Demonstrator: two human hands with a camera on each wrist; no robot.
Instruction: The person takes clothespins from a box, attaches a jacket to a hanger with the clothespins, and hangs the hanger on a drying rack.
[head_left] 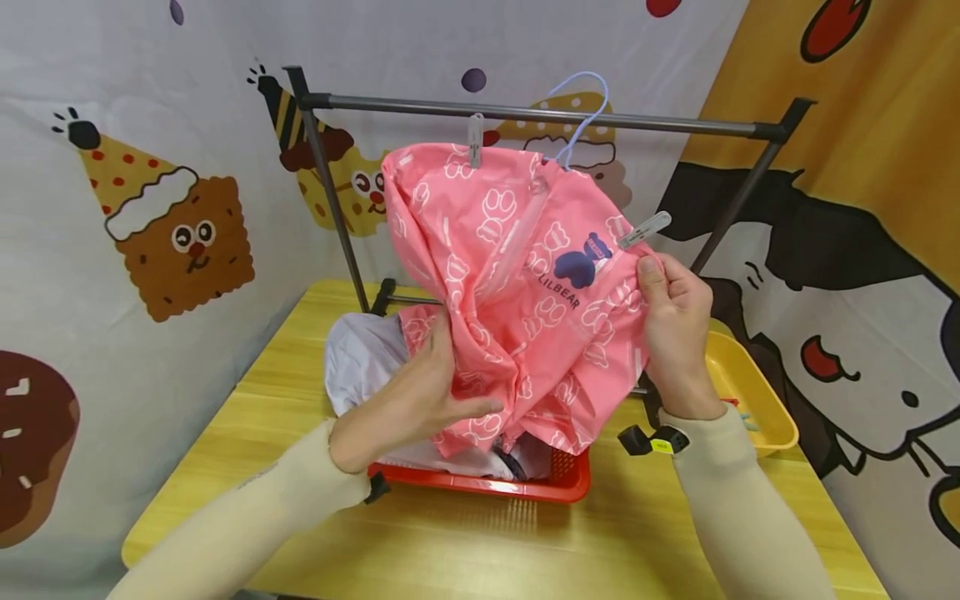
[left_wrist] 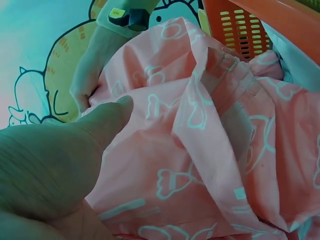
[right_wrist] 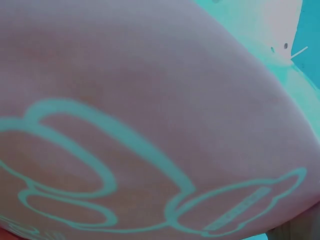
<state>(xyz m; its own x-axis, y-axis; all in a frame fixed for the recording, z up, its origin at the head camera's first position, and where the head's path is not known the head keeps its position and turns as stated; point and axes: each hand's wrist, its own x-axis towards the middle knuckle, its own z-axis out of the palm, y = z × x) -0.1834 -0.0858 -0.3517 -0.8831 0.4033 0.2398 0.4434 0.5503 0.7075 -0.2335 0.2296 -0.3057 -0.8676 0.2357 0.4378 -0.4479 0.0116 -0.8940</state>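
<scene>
A pink jacket point(head_left: 517, 217) with white bear outlines and "LILBEAR" lettering is on a light-blue hanger point(head_left: 583, 127), whose hook is at the rail. Grey clothespins grip it, one clothespin point(head_left: 476, 142) at the top left and another clothespin point(head_left: 645, 230) at the right shoulder. My right hand point(head_left: 677, 333) pinches the jacket's right side just below that second clip. At the lower left, my left hand point(head_left: 420, 387) touches the fabric with its thumb straight; some fingers are hidden by cloth. Pink cloth point(right_wrist: 150, 90) nearly fills the right wrist view.
A dark metal rack point(head_left: 405, 106) stands on the wooden table point(head_left: 247, 450). Below the jacket, a red basket point(head_left: 480, 483) holds pale clothes point(head_left: 363, 354). To the right sits a yellow tray point(head_left: 750, 392) with small coloured items. A cartoon-printed curtain point(head_left: 187, 67) hangs behind.
</scene>
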